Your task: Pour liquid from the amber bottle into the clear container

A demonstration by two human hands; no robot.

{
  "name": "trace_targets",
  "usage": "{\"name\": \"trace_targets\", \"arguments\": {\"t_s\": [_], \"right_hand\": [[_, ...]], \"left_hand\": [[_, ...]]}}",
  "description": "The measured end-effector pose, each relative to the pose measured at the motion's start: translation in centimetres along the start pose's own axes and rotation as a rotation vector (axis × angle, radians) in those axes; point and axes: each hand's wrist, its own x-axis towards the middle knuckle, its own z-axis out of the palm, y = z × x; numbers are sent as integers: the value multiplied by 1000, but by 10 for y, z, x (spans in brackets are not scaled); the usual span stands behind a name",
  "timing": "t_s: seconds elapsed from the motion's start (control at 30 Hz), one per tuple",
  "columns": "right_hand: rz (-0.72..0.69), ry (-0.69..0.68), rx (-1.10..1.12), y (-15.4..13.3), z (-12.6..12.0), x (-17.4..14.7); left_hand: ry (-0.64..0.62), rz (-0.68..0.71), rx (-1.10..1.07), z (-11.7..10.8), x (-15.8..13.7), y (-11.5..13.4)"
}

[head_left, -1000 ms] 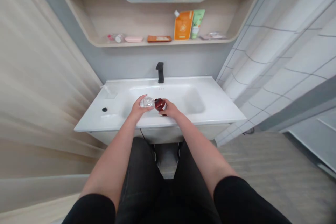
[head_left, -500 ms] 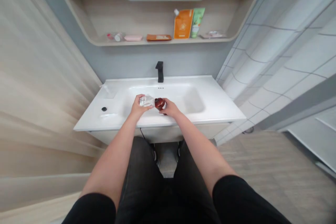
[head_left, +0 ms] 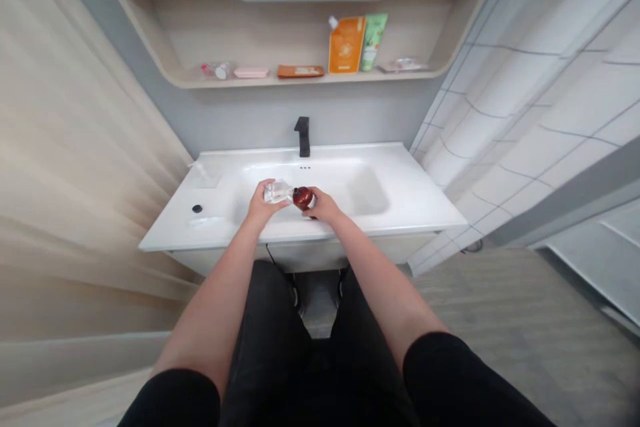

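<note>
Barely anything shifts from half a second ago: the whole view slides a touch to the left, while both hands keep their places over the sink and hold the same two things. The left hand (head_left: pixel 261 203) is curled around a crinkly clear container (head_left: pixel 278 191), its fingers on the far side and its thumb on the near side. The right hand (head_left: pixel 326 205) is wrapped around a brown bottle (head_left: pixel 303 198), which leans over so that its dark neck points left, at the end of the clear container. From where I stand I cannot tell whether the two touch. Both are over the near part of the white basin (head_left: pixel 369 190), in front of the black faucet (head_left: pixel 303 137). On the left of the counter (head_left: pixel 423 213), well apart from the hands, lies a small black round piece (head_left: pixel 197 209). Above the faucet, the shelf (head_left: pixel 280 83) carries an orange pouch (head_left: pixel 346 45) standing beside a green tube (head_left: pixel 373 43), with a flat orange-brown packet (head_left: pixel 301 71) and a pale pink box (head_left: pixel 251 72) lying farther left.
</note>
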Motion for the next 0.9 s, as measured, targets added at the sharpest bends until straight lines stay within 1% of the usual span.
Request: {"name": "trace_targets", "arguments": {"t_s": [0.17,0.53,0.73,0.9], "right_hand": [[-1,-2,-3,-1,-1,-1],[-8,-4,0,3,1,1],[-2,-3,-2,2,1,0],[-3,1,1,3,0,0]], "left_hand": [[-6,-7,9,0,0,0],[47,33,-6,-1,2,-3],[23,-4,-22,0,0,-1],[24,-7,-29,1,-1,2]]}}
